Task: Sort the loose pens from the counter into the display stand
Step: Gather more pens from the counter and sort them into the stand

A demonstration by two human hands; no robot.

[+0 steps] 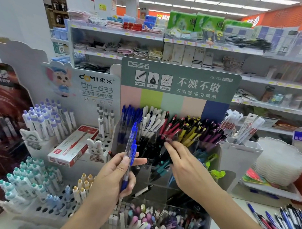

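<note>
At a shop counter, my left hand [118, 173] holds a small bunch of blue pens [131, 154] upright, thumb and fingers curled round their barrels, just in front of the clear display stand [205, 149]. My right hand [184, 164] reaches into the stand from the right, its fingers stretched out and slightly spread, the tips touching the black pens [149, 146] in a middle compartment; I cannot tell whether it pinches one. At the far row of the stand, more blue pens [130, 114] fill the leftmost compartment, with white pens [153, 120], red pens [173, 125], yellow pens [194, 130] and purple pens [213, 133] ranged to their right, all below a green sign [180, 78] with pastel stripes. The near row of the stand holds a jumble of pastel pens [156, 221]. The loose pens [286, 226], blue, red and black, lie in a heap on the counter [244, 208] at the near right, well apart from both hands. To the left stands a white rack [53, 195] of teal- and purple-capped pens, with a red-and-white box [73, 146] lying on it. Shelves [117, 32] of folded goods run along the far side.
</note>
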